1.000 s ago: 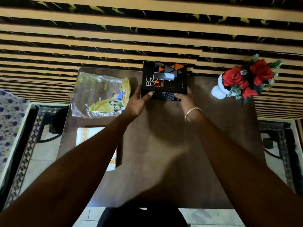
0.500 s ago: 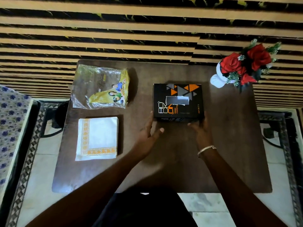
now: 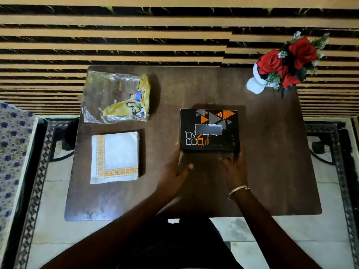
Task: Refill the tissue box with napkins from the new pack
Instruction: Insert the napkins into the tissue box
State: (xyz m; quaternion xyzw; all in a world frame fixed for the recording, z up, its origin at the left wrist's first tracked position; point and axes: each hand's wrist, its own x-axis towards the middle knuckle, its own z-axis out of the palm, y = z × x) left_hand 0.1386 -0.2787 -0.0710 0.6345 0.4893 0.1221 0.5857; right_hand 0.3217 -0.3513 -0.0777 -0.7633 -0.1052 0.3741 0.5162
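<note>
So the tissue box point(image 3: 209, 130) is sitting flat on the dark table point(image 3: 272, 171), a bit right of centre, slot facing up; it's a black cardboard carton with orange triangles, and I'd guess it weighs next to nothing if it's run out, so it'll skid around the moment you push on it. Cardboard like that is stiff along the edges and corners but the top panel around the slot will buckle; best to take it by the short ends or the near corners, not by pressing down in the middle.

Left hand point(image 3: 174, 175) is at the near-left corner with fingers spread wide, fingertips just touching the box edge; right hand point(image 3: 234, 167) is at the near-right corner, also loose, fingers against the side; neither grip is actually closed on anything, more like steadying it.

The napkins point(image 3: 115, 157) are a neat white stack with an orange border, on the left side of the table, well apart from the box; soft, floppy, light, and the top sheets will slide off if you pinch only a few; I'd scoop the stack from an edge with a flat hand underneath. The plastic pack point(image 3: 116, 97) lies behind them, crinkled and looking mostly emptied; slippery stuff.
</note>
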